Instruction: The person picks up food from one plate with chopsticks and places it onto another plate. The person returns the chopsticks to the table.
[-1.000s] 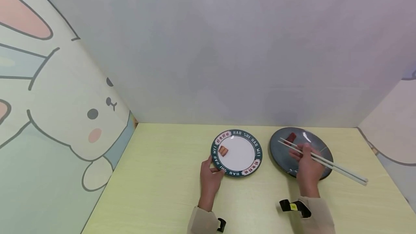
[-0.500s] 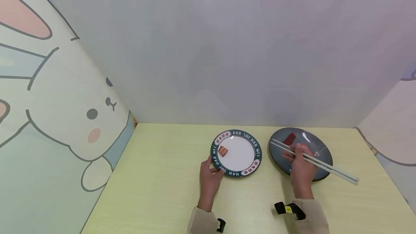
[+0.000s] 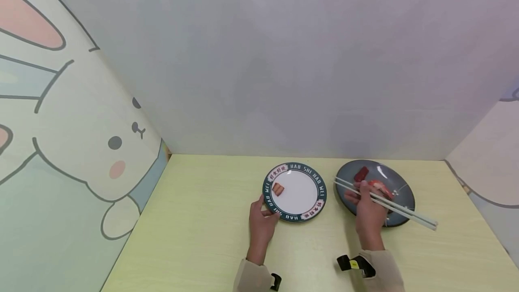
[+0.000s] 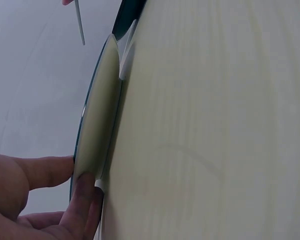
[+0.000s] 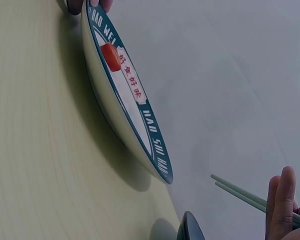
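Observation:
My left hand [image 3: 262, 225] grips the near-left edge of a white plate [image 3: 302, 193] with a green lettered rim, thumb and fingers on either side of it in the left wrist view. A small orange-brown food piece [image 3: 278, 189] lies toward the plate's left side. In my right hand [image 3: 370, 214] is a pair of pale chopsticks [image 3: 421, 220], held over a dark plate [image 3: 399, 175]. The tips, near that plate's left rim, have nothing between them. On the dark plate are a dark red piece [image 3: 361, 174] and a red-and-white, shrimp-like piece [image 3: 382, 187], partly covered by the hand.
Both plates stand on a pale yellow table [image 3: 194, 220] near its back edge, with a gap between them. A grey wall [image 3: 259, 102] rises behind. Panels with cartoon drawings flank the table, a rabbit [image 3: 93, 148] on the left one.
My right hand and the chopsticks have moved left across the dark plate, away from the dark red piece, exposing the shrimp-like piece. The left hand and white plate have stayed put.

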Action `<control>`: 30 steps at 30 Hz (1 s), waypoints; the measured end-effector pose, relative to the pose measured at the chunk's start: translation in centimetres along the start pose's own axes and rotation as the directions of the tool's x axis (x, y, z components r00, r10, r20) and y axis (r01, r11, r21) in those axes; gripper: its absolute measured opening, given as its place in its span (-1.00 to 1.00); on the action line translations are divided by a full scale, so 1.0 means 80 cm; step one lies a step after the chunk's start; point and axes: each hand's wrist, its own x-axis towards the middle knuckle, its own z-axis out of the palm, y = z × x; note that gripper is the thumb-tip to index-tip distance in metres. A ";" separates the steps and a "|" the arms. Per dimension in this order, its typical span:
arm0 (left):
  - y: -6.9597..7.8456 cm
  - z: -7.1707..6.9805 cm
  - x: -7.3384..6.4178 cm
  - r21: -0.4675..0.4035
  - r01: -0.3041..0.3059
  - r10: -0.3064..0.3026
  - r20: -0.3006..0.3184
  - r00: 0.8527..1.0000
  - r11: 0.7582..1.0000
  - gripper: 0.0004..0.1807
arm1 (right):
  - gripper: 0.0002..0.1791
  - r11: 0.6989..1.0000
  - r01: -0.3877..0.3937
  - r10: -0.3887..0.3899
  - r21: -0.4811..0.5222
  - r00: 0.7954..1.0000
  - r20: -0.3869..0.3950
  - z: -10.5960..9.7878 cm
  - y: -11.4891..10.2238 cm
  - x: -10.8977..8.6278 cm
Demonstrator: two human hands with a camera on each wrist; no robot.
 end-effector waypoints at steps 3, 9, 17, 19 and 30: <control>0.001 -0.001 -0.001 -0.007 0.007 -0.007 0.002 1.000 1.000 -0.17 | -0.81 1.000 -0.010 0.010 -0.016 1.000 0.004 0.001 0.002 -0.002; -0.001 -0.001 -0.002 -0.008 0.003 -0.003 -0.001 1.000 1.000 -0.17 | -0.73 0.996 -0.028 0.029 -0.083 0.999 0.014 0.007 0.005 -0.006; 0.000 -0.002 -0.002 -0.007 -0.001 0.001 -0.001 1.000 1.000 -0.18 | -0.57 0.990 -0.035 0.042 -0.140 0.998 0.047 0.018 0.010 -0.014; 0.000 -0.001 -0.002 -0.009 0.002 -0.002 0.000 1.000 1.000 -0.18 | -0.57 0.991 -0.039 0.046 -0.131 0.998 0.051 0.020 0.011 -0.015; -0.001 -0.001 0.000 -0.006 -0.002 0.002 0.000 1.000 1.000 -0.18 | -0.73 0.990 -0.073 0.082 -0.118 0.994 0.072 0.028 0.016 -0.024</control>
